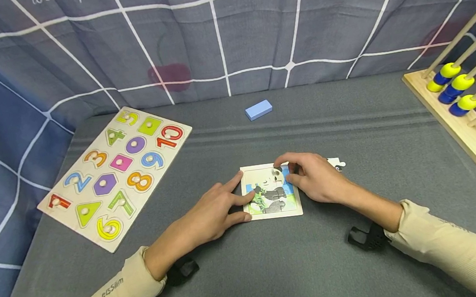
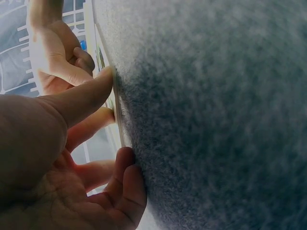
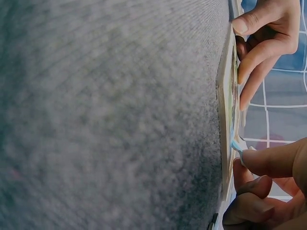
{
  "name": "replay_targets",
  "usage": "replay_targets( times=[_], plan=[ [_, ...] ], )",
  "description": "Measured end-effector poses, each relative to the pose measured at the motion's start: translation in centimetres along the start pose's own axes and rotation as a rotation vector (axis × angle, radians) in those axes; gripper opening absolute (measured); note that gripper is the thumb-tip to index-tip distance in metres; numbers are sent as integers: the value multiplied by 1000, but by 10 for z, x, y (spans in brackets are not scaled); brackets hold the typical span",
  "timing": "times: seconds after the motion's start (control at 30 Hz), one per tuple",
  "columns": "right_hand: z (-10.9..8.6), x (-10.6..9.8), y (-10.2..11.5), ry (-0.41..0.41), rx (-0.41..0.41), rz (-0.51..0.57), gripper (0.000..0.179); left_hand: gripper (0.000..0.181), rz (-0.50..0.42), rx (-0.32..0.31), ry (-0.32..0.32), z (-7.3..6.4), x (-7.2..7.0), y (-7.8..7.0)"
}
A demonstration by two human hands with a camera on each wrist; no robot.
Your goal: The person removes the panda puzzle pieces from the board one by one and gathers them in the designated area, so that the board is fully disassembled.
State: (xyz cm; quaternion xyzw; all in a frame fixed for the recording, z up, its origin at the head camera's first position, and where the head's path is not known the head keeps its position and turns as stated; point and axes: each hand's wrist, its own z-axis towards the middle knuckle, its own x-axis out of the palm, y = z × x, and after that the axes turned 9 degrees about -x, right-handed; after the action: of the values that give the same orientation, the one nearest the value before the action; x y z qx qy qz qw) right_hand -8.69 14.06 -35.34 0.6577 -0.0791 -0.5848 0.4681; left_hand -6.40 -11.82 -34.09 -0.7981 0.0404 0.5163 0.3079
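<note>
A small panda jigsaw puzzle (image 1: 274,215) in a pale wooden frame lies on the grey cloth, most of its picture filled with pieces. My left hand (image 1: 210,214) steadies it from the left, fingers fairly straight, thumb at the near corner and one fingertip on the picture. At the upper right of the frame, my right hand (image 1: 319,178) pinches a jigsaw piece (image 3: 236,145) with a blue edge between thumb and finger. That piece is tilted over the picture. Bare board shows at the upper left of the picture. Another jigsaw piece (image 1: 336,162), white and black, lies partly hidden behind the right hand.
A wooden number-and-shape board (image 1: 108,204) with knobbed pieces lies at the left. Behind the puzzle sits a blue block (image 1: 258,110). On the right stands a wooden peg rack (image 1: 451,127) with blue and yellow beads. A checked curtain (image 1: 250,28) hangs along the back.
</note>
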Motion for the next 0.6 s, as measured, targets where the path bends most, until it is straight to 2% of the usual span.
replay_targets(
  times=[0.27,0.6],
  plan=[
    [-1,0,0,-39,6,32,28,51,-3,-7,6,0,0,0],
    [-10,-9,-2,-81,26,70,29,49,29,-24,-30,1,0,-2]
  ],
)
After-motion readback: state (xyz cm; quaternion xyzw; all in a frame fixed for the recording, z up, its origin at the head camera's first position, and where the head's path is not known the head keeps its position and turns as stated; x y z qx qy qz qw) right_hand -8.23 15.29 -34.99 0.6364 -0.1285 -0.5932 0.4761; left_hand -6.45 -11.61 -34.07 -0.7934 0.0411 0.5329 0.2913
